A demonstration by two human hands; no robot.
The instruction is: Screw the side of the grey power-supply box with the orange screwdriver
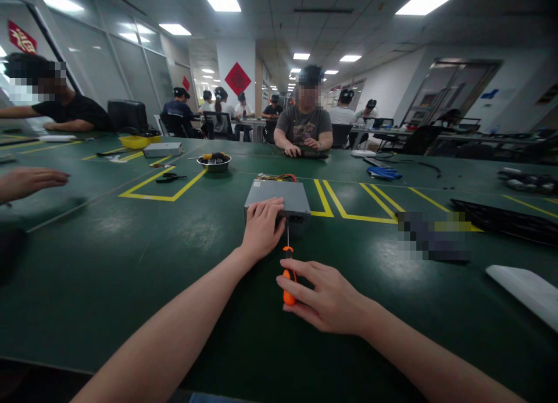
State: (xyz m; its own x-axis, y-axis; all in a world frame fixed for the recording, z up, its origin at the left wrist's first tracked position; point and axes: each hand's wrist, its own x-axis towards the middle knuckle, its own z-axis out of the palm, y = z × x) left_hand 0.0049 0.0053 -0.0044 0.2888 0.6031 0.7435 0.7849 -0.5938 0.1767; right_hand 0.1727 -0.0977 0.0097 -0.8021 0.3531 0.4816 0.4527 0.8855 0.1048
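Observation:
A grey metal computer power supply [281, 193] lies on the green table in front of me, its bundle of coloured cables showing behind it. My left hand [263, 225] lies over its near left edge, fingers on the top and thumb down at the near face, gripping it. In my right hand [325, 295] is an orange and black screwdriver [288, 275], held by the handle between thumb and fingers. Its shaft points away from me, and the tip reaches the near face of the power supply below the left thumb. The exact contact point is too small to make out.
A metal bowl [214, 162] holds tools, including one with a yellow handle. Beyond it are a second metal box [163, 150] and a yellow tray [139, 141]. Blue gloves [383, 173] and a white panel [525, 292] lie rightward. Another person's hand [35, 183] is at left.

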